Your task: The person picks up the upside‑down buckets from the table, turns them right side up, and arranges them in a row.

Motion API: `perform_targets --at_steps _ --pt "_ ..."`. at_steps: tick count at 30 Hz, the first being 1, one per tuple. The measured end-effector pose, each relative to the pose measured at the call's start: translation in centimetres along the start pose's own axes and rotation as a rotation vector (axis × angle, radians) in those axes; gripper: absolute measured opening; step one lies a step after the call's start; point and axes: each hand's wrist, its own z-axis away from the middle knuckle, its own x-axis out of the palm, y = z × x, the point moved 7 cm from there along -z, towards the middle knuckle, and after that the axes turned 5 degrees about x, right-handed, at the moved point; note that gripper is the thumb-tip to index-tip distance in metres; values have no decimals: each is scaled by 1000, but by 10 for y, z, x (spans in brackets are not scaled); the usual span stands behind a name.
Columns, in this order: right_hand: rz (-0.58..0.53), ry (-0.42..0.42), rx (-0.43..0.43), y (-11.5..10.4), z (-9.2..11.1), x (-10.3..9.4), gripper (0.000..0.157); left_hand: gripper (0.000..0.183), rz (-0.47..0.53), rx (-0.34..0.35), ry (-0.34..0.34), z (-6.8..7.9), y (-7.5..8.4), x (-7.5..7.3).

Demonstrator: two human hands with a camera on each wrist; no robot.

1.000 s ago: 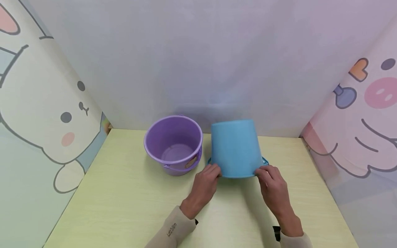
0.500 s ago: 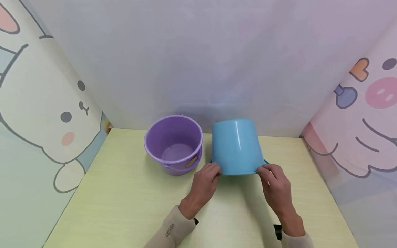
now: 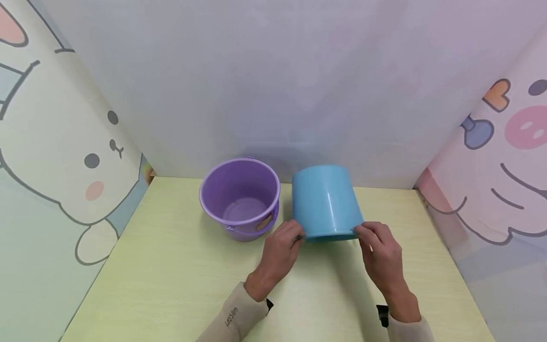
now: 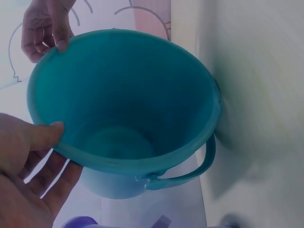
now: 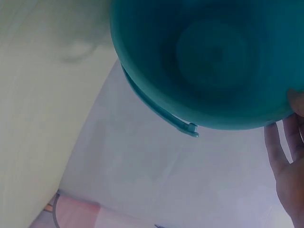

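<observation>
A light blue bucket [image 3: 326, 202] is tipped over at the back right of the table, its base up and its mouth slanting down toward the person. My left hand [image 3: 279, 249] pinches the near left of its rim. On the near right my right hand [image 3: 380, 256] pinches the same rim. In the left wrist view, the left thumb lies inside the rim and the fingers outside; the bucket's inner wall and bottom show. Its blue handle [image 4: 190, 178] hangs at the far side of the rim, mostly hidden in the head view.
An upright purple bucket [image 3: 237, 178] with a handle stands just left of the blue one. The pale table [image 3: 171, 280] ends at a grey back wall [image 3: 273, 95]. Side walls with cartoon prints [image 3: 94, 190] flank the table.
The near rim of the blue bucket has risen slightly, and the dark opening beneath it now shows. Both hands have moved up a little with it. The purple bucket stays put.
</observation>
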Motion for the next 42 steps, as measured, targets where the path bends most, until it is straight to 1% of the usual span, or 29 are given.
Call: perform_targets --at_steps 10,18,23,27,32,36,42 --pt "1 -7 7 0 -6 1 49 23 35 -37 -2 -3 0 -5" --pt "0 -8 8 -1 -10 0 48 23 82 -76 -17 -3 -2 -5" --pt "-3 0 -4 -3 -12 1 48 23 92 -91 -19 -3 -4 -5" --pt "-7 1 7 -2 -12 2 47 22 104 -112 -30 -3 -5 -4" --pt "-30 5 67 7 -6 3 45 21 106 -124 -34 -3 -6 -3" --pt "-58 24 160 20 4 3 43 21 96 -122 -29 -3 -6 -4" --pt "-150 92 300 42 21 4 43 23 103 -126 -23 -4 -6 -5"
